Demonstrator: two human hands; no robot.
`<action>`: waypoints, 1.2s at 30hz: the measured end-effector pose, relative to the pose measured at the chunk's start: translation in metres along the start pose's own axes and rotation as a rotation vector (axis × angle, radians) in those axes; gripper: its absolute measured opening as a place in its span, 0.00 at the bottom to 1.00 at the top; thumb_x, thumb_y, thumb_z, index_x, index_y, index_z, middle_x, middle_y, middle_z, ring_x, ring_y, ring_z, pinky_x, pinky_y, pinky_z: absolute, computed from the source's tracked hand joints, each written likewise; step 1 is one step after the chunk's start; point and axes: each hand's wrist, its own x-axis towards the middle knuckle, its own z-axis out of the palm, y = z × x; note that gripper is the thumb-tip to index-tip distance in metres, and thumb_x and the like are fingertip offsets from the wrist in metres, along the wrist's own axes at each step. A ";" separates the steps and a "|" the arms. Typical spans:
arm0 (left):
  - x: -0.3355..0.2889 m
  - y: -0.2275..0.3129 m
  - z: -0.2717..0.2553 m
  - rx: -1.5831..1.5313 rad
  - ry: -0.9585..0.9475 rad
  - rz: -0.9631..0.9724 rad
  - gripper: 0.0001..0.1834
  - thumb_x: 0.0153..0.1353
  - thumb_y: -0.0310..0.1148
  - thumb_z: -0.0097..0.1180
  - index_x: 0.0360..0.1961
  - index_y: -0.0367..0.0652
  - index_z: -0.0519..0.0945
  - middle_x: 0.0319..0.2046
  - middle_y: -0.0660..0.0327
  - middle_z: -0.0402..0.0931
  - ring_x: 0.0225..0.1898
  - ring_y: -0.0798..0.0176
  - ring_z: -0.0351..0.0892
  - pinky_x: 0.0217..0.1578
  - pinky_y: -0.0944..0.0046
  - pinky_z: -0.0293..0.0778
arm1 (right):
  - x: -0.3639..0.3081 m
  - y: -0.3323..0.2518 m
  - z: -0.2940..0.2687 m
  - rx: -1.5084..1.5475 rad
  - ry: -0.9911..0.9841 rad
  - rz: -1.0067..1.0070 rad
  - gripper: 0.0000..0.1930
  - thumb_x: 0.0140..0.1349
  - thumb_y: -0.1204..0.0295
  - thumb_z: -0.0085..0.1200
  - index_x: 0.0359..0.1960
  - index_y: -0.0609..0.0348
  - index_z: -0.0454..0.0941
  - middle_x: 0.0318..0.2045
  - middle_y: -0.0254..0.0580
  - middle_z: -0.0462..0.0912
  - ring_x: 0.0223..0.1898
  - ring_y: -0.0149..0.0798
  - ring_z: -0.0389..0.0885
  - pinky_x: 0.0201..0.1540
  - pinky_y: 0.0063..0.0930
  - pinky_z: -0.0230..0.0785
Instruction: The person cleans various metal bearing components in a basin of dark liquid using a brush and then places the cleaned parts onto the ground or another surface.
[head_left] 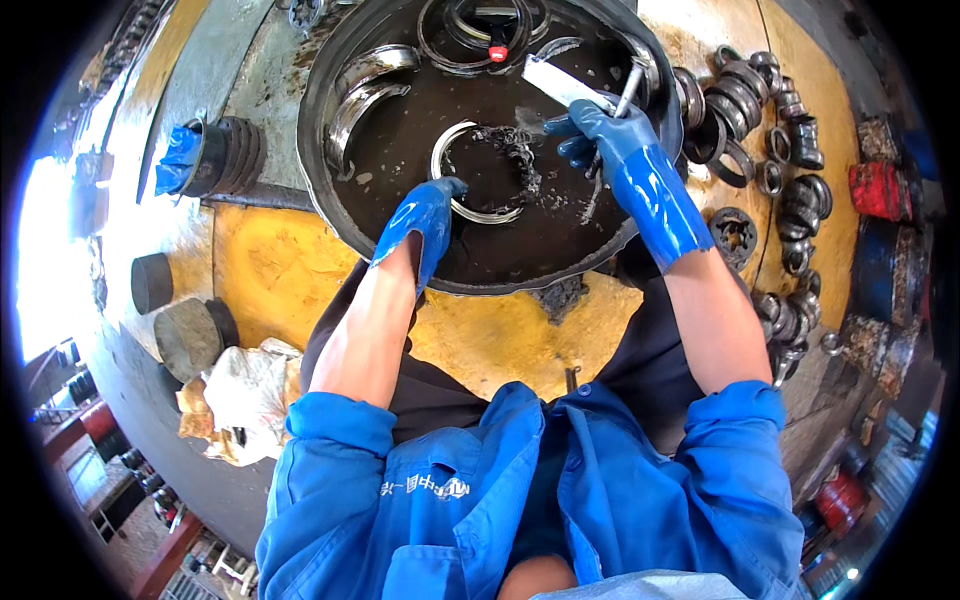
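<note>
My left hand (418, 225), in a blue rubber glove, grips the near-left side of a shiny metal ring (490, 217), partly sunk in dark liquid in a large round black tub (318, 180). My right hand (612, 135), gloved the same way, is over the tub's right side, closed around a thin metal rod-like tool (630, 88). A flat pale bar (565, 83) lies against its fingers; I cannot tell whether it is gripped too. Dark stringy residue (522, 155) clings at the ring's right side.
More metal rings (365, 90) lean inside the tub at left, others (470, 68) at the far side near a red-tipped object (498, 52). Dark rings (738, 95) crowd the right floor. Left are a black cylinder (210, 158) with blue material and a white cloth bundle (250, 395).
</note>
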 end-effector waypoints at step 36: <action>0.003 0.019 0.060 1.318 0.109 0.689 0.47 0.50 0.50 0.75 0.69 0.41 0.72 0.58 0.44 0.80 0.60 0.43 0.80 0.63 0.52 0.73 | -0.008 0.009 -0.043 -0.125 0.033 -0.006 0.17 0.72 0.64 0.54 0.56 0.59 0.77 0.34 0.40 0.91 0.24 0.30 0.86 0.25 0.27 0.76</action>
